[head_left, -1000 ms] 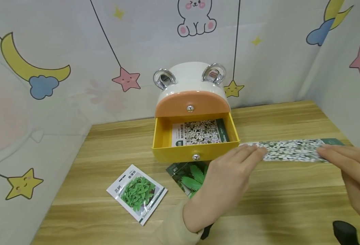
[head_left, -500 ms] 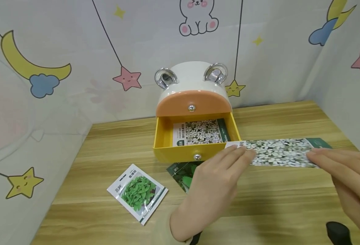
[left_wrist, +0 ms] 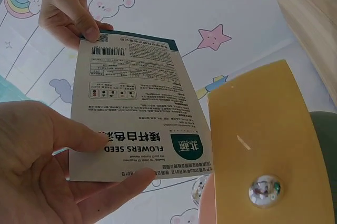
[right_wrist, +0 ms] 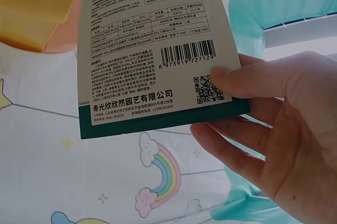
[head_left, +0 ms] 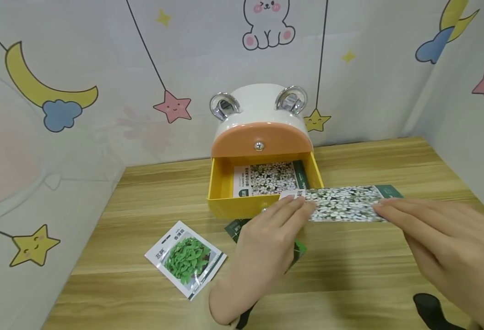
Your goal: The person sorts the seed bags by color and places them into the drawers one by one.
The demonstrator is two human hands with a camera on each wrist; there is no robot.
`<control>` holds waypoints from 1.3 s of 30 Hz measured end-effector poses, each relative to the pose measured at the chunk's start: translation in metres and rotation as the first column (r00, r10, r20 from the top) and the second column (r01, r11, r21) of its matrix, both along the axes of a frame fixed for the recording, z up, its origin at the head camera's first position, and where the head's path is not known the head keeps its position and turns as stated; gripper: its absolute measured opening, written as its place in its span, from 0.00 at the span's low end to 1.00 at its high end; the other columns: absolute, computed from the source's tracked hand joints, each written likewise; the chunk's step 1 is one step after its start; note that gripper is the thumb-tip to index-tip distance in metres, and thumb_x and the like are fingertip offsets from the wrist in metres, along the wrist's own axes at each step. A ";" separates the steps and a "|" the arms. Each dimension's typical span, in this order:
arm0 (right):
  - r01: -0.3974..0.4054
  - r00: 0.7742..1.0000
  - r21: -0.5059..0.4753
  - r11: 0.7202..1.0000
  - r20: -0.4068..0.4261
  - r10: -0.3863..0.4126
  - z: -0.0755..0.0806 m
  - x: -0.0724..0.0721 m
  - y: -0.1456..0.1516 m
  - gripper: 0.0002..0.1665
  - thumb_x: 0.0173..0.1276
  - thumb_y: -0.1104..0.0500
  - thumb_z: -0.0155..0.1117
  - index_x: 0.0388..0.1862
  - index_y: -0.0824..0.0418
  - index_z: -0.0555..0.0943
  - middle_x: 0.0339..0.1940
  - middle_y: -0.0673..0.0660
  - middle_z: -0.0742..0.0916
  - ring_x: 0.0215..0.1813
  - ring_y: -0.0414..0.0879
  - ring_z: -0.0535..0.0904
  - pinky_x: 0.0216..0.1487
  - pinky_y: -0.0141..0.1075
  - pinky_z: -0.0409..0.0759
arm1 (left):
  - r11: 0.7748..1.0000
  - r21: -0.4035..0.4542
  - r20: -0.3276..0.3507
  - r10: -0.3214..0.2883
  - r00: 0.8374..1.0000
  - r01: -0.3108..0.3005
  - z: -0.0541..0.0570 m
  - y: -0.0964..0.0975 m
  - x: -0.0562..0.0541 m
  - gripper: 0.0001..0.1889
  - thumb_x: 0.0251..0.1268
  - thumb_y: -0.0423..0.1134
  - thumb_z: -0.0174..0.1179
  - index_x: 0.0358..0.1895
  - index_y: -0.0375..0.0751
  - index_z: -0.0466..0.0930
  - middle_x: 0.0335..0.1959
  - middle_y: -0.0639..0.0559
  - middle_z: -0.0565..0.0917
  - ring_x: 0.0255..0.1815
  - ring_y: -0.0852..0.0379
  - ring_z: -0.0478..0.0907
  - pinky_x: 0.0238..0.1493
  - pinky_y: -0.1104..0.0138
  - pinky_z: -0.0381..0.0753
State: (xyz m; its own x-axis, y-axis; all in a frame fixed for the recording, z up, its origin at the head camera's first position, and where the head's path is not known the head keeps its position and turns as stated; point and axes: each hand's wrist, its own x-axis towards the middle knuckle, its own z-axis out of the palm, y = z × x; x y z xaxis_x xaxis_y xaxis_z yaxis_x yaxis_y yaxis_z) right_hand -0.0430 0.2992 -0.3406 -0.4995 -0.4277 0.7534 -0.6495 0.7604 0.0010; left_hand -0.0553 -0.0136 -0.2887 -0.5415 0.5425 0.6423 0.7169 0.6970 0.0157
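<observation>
Both hands hold one flower seed packet by its ends, its white-blossom front facing up. My left hand pinches the white end; in the left wrist view the thumb lies on the printed back. My right hand pinches the green end, with the thumb by the QR code in the right wrist view. The packet's left end overlaps the front right corner of a pulled-out yellow drawer. Inside the drawer lies a similar white-blossom packet.
The drawer belongs to a white box with silver ears and a closed orange upper drawer. A green-leaf seed packet lies at left on the wooden table. Another dark green packet is partly hidden under my left hand.
Both hands have moved left with the seed packet, bringing its end from beside the drawer to over the drawer's front right corner. The drawer and the packets on the table stay put.
</observation>
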 end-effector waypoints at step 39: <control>0.014 0.985 0.064 0.998 0.168 -0.025 0.059 -0.004 -0.099 0.32 0.80 0.48 0.27 0.57 0.56 0.81 0.51 0.54 0.87 0.50 0.51 0.84 0.51 0.43 0.78 | 0.995 0.096 0.153 0.012 0.988 -0.027 -0.015 -0.043 -0.025 0.13 0.70 0.42 0.56 0.52 0.44 0.83 0.51 0.50 0.86 0.58 0.53 0.80 0.61 0.65 0.78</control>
State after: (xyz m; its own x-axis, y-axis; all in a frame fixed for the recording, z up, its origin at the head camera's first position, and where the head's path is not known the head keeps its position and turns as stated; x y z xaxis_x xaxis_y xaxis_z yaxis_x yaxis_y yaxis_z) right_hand -0.0473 0.2001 -0.2818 -0.6256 -0.4606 0.6297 -0.6297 0.7746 -0.0591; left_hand -0.0805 -0.0566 -0.3040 -0.6469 0.4696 0.6009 0.6873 0.7003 0.1926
